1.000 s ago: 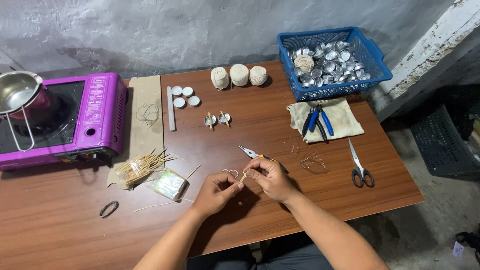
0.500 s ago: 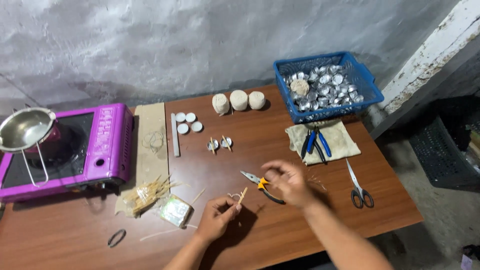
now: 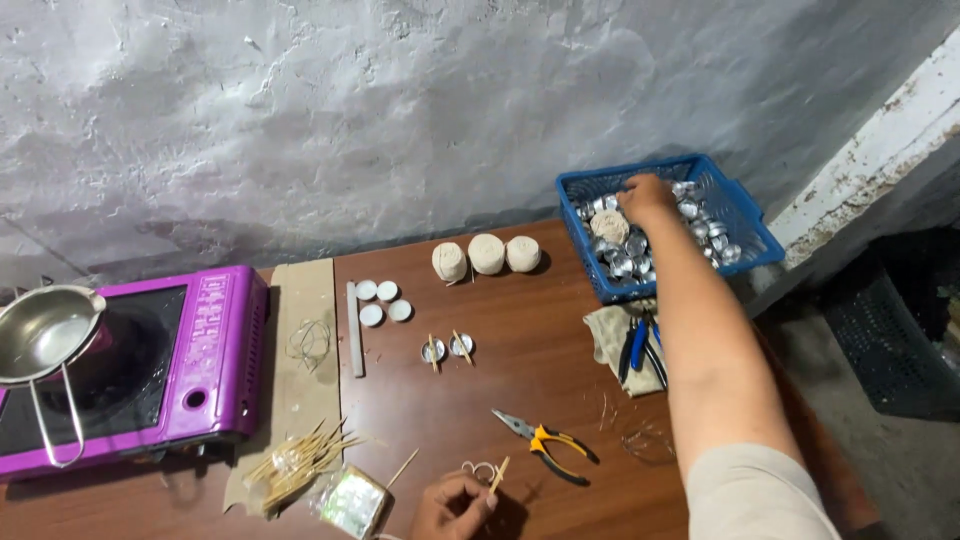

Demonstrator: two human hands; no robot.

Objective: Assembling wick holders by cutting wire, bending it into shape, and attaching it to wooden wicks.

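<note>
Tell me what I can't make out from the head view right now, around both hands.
- Right hand in the blue basket: its fingers are buried among the metal cups, so any grip is hidden.
- Left hand: cut off by the bottom edge; it pinches a small stick, its lower end hidden by the fingers.
- Wire loops beside the stick: too small to tell.
- Tools on the cloth: partly hidden by the right forearm.

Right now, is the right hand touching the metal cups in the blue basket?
Touching. The head view shows the right hand reaching into the blue basket, its fingers down among the metal cups with no gap visible.
</note>
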